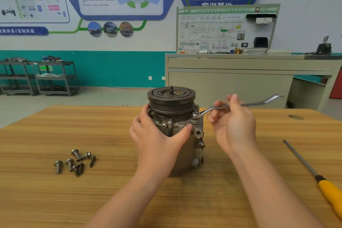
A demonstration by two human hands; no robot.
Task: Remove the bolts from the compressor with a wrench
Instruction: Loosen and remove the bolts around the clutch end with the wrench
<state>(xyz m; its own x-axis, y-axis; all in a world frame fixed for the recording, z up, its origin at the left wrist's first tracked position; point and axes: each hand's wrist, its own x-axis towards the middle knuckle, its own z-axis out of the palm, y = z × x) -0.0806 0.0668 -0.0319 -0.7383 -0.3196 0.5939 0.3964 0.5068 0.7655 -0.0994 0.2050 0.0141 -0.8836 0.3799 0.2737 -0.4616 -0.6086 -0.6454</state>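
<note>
The grey compressor [172, 105] stands upright on the wooden table [55, 131], its dark grooved pulley on top. My left hand [157, 135] grips the compressor body from the front left, thumb on the flange. My right hand [233, 122] holds the shaft of a silver offset ring wrench [259, 103]. The wrench's ring end [195, 115] sits on a bolt at the flange's right side. Several removed bolts [75, 161] lie loose on the table to the left.
A yellow-handled screwdriver [314, 174] lies at the table's right edge. Behind the table stands a beige cabinet [240, 76] with a wiring display board. Grey shelf carts [37, 77] are at the far left wall.
</note>
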